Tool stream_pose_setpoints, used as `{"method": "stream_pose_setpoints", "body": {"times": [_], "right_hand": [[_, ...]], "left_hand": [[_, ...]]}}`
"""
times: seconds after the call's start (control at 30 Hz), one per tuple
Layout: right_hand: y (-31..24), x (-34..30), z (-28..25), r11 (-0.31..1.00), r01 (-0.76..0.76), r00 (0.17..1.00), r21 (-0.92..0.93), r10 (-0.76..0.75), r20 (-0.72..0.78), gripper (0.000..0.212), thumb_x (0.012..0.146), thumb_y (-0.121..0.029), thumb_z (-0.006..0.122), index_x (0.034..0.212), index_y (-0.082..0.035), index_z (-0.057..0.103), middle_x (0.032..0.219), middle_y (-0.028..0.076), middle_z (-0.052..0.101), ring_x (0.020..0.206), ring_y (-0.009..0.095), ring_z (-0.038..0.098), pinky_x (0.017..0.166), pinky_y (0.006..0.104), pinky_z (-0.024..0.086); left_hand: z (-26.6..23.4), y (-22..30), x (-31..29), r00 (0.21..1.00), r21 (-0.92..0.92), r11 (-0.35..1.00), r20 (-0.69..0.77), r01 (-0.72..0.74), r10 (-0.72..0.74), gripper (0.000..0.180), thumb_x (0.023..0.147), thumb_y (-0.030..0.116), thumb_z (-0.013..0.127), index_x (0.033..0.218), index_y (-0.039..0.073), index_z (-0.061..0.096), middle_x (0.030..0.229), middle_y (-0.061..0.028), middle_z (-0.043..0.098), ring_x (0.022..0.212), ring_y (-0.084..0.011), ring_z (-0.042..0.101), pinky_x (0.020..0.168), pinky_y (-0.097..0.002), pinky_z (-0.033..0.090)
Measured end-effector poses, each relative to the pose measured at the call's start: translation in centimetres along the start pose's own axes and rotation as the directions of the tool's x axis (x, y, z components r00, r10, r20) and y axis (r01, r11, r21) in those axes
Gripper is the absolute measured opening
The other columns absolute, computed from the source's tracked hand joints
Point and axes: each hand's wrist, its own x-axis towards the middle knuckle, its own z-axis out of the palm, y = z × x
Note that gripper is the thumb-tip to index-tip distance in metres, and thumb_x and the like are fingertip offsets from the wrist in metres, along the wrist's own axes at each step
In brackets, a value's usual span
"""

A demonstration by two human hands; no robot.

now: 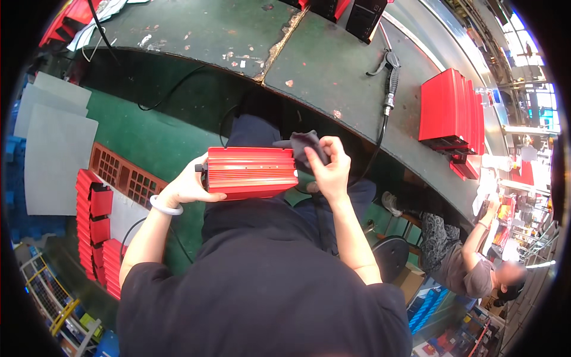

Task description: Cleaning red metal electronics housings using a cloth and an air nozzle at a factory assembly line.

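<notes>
A red ribbed metal case (pixel 253 172) with dark ends lies across my lap. My left hand (pixel 189 181) grips its left end, thumb along the near side, beside a black knob (pixel 200 168). At the other end, my right hand (pixel 331 165) pinches a dark grey cloth (pixel 307 147) between thumb and fingers. The cloth hangs beside the case's right end; whether it touches the case I cannot tell. A white bracelet (pixel 166 206) circles my left wrist.
An air blow gun (pixel 389 71) with a hose lies on the dark workbench (pixel 333 83). Red cases (pixel 452 110) stand at its right, and more red parts (pixel 93 229) are stacked at my left by a brown crate (pixel 128 172). Another person (pixel 470 262) sits at right.
</notes>
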Motion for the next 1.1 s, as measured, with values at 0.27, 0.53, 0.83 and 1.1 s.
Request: {"method": "stream_pose_setpoints", "body": {"times": [0.27,0.53,0.83,1.1], "right_hand": [[-1.8,0.6,0.8,0.764,0.573,0.805,-0.297,-0.458,0.376,0.028,0.069,0.003,0.055,0.095,-0.005,0.061,0.079,0.013,0.059,0.081,0.032,0.058,0.071,0.0401,0.046],[-2.5,1.3,-1.5,0.627,0.604,0.776,-0.491,-0.321,0.543,0.023,0.069,-0.004,0.061,0.091,-0.01,0.06,0.07,0.005,0.056,0.068,0.024,0.057,0.066,0.0356,0.041],[-3.6,1.9,0.4,0.611,0.642,0.763,-0.462,-0.45,0.464,0.017,0.077,-0.018,0.067,0.091,-0.011,0.063,0.073,0.006,0.058,0.073,0.023,0.057,0.065,0.0348,0.041],[-2.1,1.2,-1.7,0.515,0.515,0.834,-0.685,-0.115,0.54,0.007,0.08,-0.017,0.061,0.084,-0.013,0.064,0.066,0.008,0.062,0.068,0.026,0.063,0.064,0.038,0.043]], "left_hand": [[-0.1,0.2,0.7,0.999,-0.125,0.992,0.016,-0.032,0.034,0.093,0.058,0.004,0.086,0.138,0.004,0.038,0.126,-0.0063,0.055,0.119,-0.016,0.05,0.103,-0.0358,0.042],[0.1,0.6,1.1,0.989,-0.042,0.996,0.117,-0.083,0.088,0.077,0.062,0.002,0.083,0.129,0.002,0.046,0.124,-0.0068,0.056,0.117,-0.0167,0.051,0.102,-0.0353,0.042],[0.6,2.1,1.6,0.99,-0.033,0.995,0.1,-0.092,0.095,0.075,0.063,0.002,0.082,0.129,0.003,0.046,0.121,-0.007,0.057,0.113,-0.0166,0.054,0.1,-0.0347,0.043],[0.7,0.0,1.7,0.982,-0.017,0.988,0.111,-0.151,0.152,0.079,0.064,-0.001,0.081,0.133,0.001,0.043,0.124,-0.0075,0.057,0.117,-0.0174,0.052,0.102,-0.035,0.042]]}}
